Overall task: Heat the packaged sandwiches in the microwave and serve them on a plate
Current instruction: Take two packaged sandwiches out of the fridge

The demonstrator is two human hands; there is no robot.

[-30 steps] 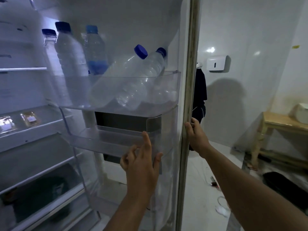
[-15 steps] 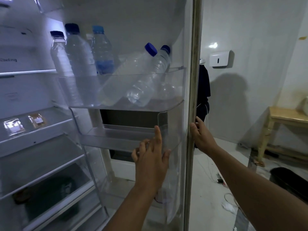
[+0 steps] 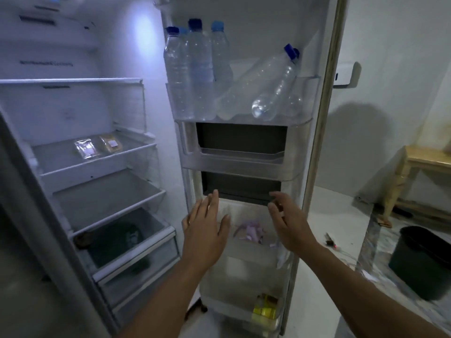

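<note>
Right hand [image 3: 290, 223] let go of the fridge door [image 3: 324, 118] edge; both hands now spread and empty, left hand [image 3: 205, 230] beside it. Two packaged sandwiches [image 3: 97, 146] sit on the fridge shelf [image 3: 61, 159]. Top door bin [image 3: 310, 101] holds water bottles [image 3: 195, 69].

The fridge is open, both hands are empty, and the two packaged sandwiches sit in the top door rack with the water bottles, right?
Not quite. The head view shows the two packaged sandwiches on a shelf inside the fridge, not with the water bottles. Left hand and right hand are empty.
</note>
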